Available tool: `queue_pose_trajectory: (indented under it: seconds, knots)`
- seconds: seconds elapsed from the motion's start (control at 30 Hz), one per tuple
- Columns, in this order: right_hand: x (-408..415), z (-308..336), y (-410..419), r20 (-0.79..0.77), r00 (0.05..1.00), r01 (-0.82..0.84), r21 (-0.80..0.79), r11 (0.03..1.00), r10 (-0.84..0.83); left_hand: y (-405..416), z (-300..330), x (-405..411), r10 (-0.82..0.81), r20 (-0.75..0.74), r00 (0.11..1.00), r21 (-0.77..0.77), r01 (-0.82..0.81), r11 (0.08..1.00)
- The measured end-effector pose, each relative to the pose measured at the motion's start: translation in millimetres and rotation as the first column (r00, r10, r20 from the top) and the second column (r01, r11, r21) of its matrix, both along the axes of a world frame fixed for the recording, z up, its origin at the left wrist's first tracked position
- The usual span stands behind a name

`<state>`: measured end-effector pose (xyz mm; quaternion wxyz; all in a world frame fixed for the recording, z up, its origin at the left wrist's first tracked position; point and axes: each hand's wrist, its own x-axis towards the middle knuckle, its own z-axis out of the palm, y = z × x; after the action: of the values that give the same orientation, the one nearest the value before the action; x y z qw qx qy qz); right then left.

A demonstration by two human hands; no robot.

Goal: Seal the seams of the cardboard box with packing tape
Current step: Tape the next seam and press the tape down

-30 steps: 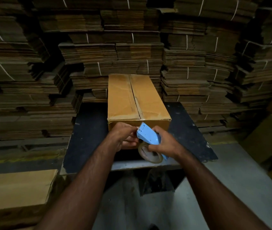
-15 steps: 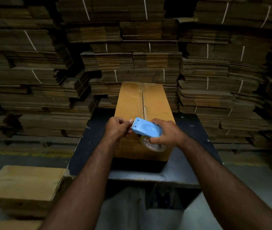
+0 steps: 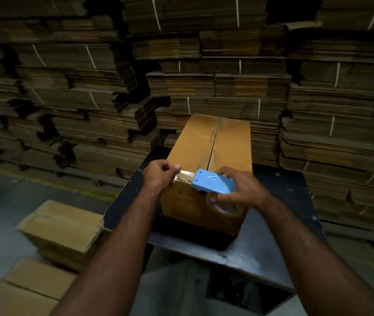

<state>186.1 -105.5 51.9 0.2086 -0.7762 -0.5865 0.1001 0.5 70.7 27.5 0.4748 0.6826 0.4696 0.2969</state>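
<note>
A long brown cardboard box (image 3: 211, 144) lies on a dark table (image 3: 281, 226), its top flaps closed along a centre seam that runs away from me. My right hand (image 3: 240, 188) grips a blue tape dispenser (image 3: 213, 184) with a roll of clear tape (image 3: 224, 205) over the box's near end. My left hand (image 3: 159, 176) pinches the free end of the clear tape strip (image 3: 184, 175), which is stretched between my fingers and the dispenser's mouth just above the near top edge.
Tall stacks of flattened, strapped cardboard (image 3: 204, 71) fill the wall behind the table. Two made-up boxes (image 3: 60, 226) (image 3: 26, 290) sit on the grey floor at lower left, beside the table's left edge.
The strip of tape between my two hands has grown longer as my left hand pulled its end leftward. The view has moved closer to the box and shifted left.
</note>
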Motion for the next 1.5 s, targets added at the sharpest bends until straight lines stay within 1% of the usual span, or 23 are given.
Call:
queue_pose_trajectory:
  seconds: [0.1,0.17,0.23,0.37,0.5,0.6,0.73,0.83,0.93,1.0,1.17,1.33,1.5]
  knots:
    - [2,10,11,0.007,0.998,-0.061,-0.017,0.998,0.061,-6,-4,-4,0.12,0.002,0.993,0.056,-0.12,0.991]
    - [4,13,11,-0.011,0.998,-0.069,-0.016,0.997,0.069,-3,-2,-8,0.2,0.004,0.98,0.077,-0.199,0.977]
    - [10,9,9,0.007,0.998,-0.068,-0.037,0.997,0.068,1,1,-13,0.247,-0.03,0.969,0.113,-0.242,0.964]
    - [17,12,15,0.042,0.996,-0.076,-0.117,0.99,0.082,4,1,-16,0.235,-0.13,0.963,0.153,-0.215,0.965]
    - [11,25,38,0.108,0.988,-0.092,-0.183,0.979,0.113,14,-10,-27,0.233,-0.156,0.96,0.131,-0.214,0.968]
    - [4,29,55,0.182,0.976,-0.07,-0.257,0.964,0.119,26,-15,-25,0.267,-0.155,0.951,0.123,-0.249,0.961]
    - [-7,32,77,0.251,0.96,-0.046,-0.302,0.952,0.126,44,-26,-21,0.283,-0.246,0.927,0.134,-0.257,0.957]
    - [-17,32,94,0.305,0.944,-0.021,-0.319,0.948,0.123,60,-35,-19,0.3,-0.266,0.916,0.121,-0.277,0.953]
    - [-22,30,108,0.366,0.923,0.017,-0.348,0.937,0.119,76,-41,-15,0.281,-0.294,0.914,0.098,-0.263,0.96]
    - [-23,28,117,0.379,0.918,0.043,-0.379,0.925,0.113,86,-45,-12,0.255,-0.31,0.916,0.086,-0.24,0.967]
    - [-26,26,136,0.388,0.915,0.088,-0.46,0.884,0.111,104,-62,-10,0.185,-0.308,0.933,0.04,-0.181,0.983]
    - [-32,23,154,0.401,0.909,0.117,-0.505,0.855,0.112,118,-87,-12,0.147,-0.16,0.976,-0.085,-0.162,0.983]
    - [-45,26,171,0.391,0.913,0.115,-0.521,0.846,0.117,138,-90,-20,0.103,-0.125,0.987,-0.131,-0.12,0.984]
